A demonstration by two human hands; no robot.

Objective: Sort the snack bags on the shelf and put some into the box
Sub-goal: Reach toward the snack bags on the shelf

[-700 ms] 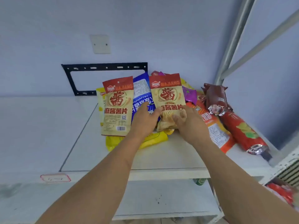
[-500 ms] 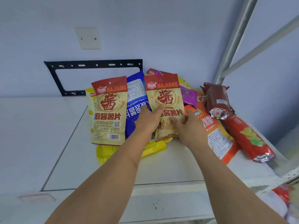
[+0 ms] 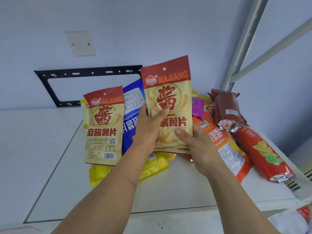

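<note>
Both hands hold one MAJIANG bag upright, lifted off the shelf in front of the pile. Left hand: grip closed on bag's left edge, thumb across the front. Right hand: grip pinching the lower right corner, thumb on front. 2nd MAJIANG bag leans to the left, w/ blue bag betw. the two. Yellow bag lies under the wrists. Right: orange bag, red tube pack, dark-red pack, purple bag behind.
</note>
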